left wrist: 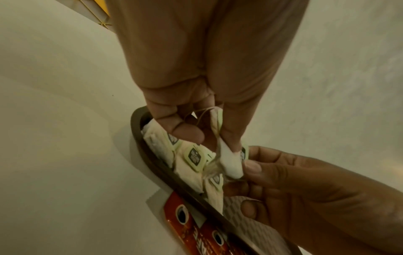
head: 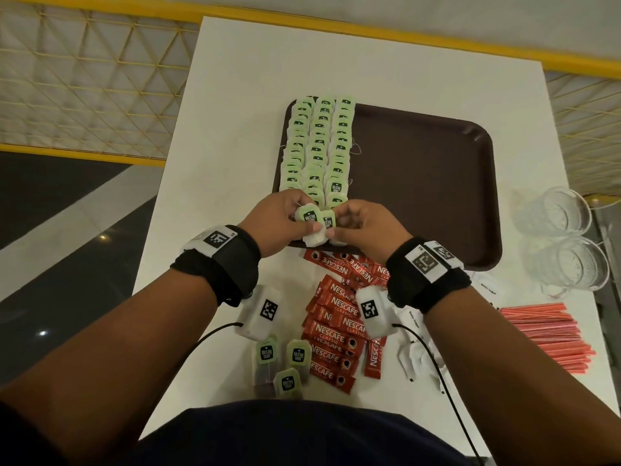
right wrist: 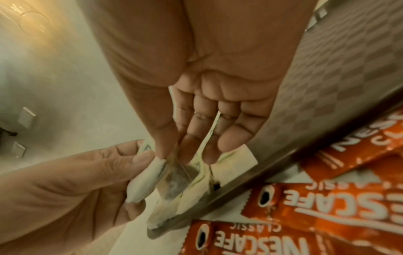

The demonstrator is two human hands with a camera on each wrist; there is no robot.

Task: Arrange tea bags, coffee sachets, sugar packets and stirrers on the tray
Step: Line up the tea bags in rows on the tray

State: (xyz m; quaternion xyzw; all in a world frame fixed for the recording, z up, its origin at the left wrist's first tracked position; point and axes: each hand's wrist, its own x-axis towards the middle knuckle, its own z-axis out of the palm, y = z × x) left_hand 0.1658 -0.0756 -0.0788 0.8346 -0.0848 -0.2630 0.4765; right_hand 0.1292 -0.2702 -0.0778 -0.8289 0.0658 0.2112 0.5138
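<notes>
Nearest the person, below the grip, three loose tea bags (head: 282, 364) lay beside red coffee sachets (head: 336, 334), with sugar packets (head: 415, 358) and pink stirrers (head: 551, 334) to the right. At the tray's (head: 437, 183) near edge, the left hand (head: 274, 220) pinched one green-tagged tea bag (head: 311, 218) and the right hand (head: 364, 227) pinched another (head: 328, 222), fingers curled on them. Just beyond the grip, three rows of tea bags (head: 317, 146) filled the tray's left side.

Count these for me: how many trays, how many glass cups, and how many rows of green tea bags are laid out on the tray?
Tray: 1
Glass cups: 2
Rows of tea bags on the tray: 3
Total: 6
</notes>
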